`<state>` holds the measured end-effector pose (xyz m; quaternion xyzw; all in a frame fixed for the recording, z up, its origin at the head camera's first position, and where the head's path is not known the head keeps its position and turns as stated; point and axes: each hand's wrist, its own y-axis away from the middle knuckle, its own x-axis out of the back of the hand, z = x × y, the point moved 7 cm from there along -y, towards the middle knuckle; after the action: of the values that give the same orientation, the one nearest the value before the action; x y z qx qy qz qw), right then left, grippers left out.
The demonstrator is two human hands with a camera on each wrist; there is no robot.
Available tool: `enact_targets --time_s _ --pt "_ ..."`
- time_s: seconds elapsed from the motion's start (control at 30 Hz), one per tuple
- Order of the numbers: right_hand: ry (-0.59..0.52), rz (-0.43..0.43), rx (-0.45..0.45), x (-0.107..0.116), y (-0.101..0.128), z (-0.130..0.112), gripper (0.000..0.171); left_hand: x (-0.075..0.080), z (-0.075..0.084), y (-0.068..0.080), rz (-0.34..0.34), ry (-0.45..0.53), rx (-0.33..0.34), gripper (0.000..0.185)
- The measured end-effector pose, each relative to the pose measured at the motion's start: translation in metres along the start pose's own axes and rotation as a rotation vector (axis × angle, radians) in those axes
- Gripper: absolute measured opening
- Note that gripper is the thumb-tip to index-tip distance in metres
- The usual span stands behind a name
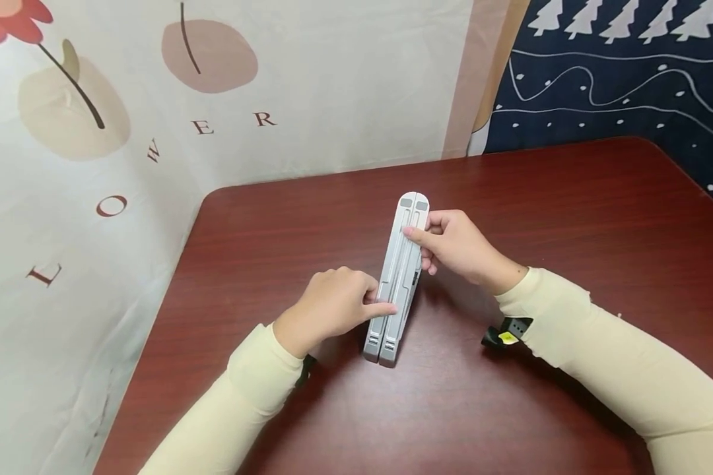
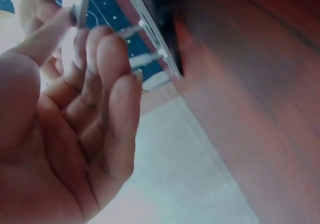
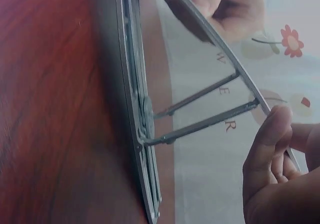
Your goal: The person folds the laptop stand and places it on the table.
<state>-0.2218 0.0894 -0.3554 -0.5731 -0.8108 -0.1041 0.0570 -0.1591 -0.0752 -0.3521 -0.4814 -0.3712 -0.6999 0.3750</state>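
A grey folding stand (image 1: 399,277) lies near the middle of the dark red table (image 1: 570,218), its long shape going from 6 o'clock to 12 o'clock with a small lean to the right. It is made of two narrow bars side by side, with rounded ends at the far side and small slots at the near end. The surface looks smooth and matt, like metal or hard plastic; I cannot tell which. In the right wrist view the stand (image 3: 137,134) is partly unfolded: the lower bar lies flat on the wood, the upper bar (image 3: 235,68) is lifted at an angle, and two thin struts (image 3: 200,126) join them.

The left hand (image 1: 328,307) holds the stand at its near half, at 9 o'clock of it, with curled fingers and the thumb pressing on the top edge. The right hand (image 1: 457,245) pinches the far half from 3 o'clock, the fingertips (image 3: 272,129) on the edge of the lifted bar. Both arms wear cream sleeves (image 1: 600,356).

The table has a smooth wood-grain top and a rounded corner at 10 o'clock. Much free surface is around the stand on all sides. A pale cloth with flowers and letters (image 1: 95,132) hangs at 9 to 12 o'clock, and a dark blue cloth with white trees (image 1: 618,79) at 2 o'clock.
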Motion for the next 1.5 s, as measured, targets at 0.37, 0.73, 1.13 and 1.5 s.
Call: enact_targets --time_s 0.37,0.73,1.13,1.5 --pt "-0.049 0.019 -0.033 -0.01 0.008 -0.001 0.027 0.009 -0.015 0.002 -0.089 -0.021 0.003 0.052" --pt "-0.009 0.025 -0.027 -0.014 0.016 -0.003 0.029 0.02 -0.026 0.003 -0.109 -0.07 0.03 0.049" --pt "0.04 -0.022 -0.01 -0.014 0.009 -0.002 0.031 0.019 -0.032 0.002 -0.11 -0.075 0.063 0.048" --pt "0.343 -0.119 0.096 0.015 0.011 0.004 0.019 0.016 -0.031 0.015 -0.042 -0.037 0.078 0.044"
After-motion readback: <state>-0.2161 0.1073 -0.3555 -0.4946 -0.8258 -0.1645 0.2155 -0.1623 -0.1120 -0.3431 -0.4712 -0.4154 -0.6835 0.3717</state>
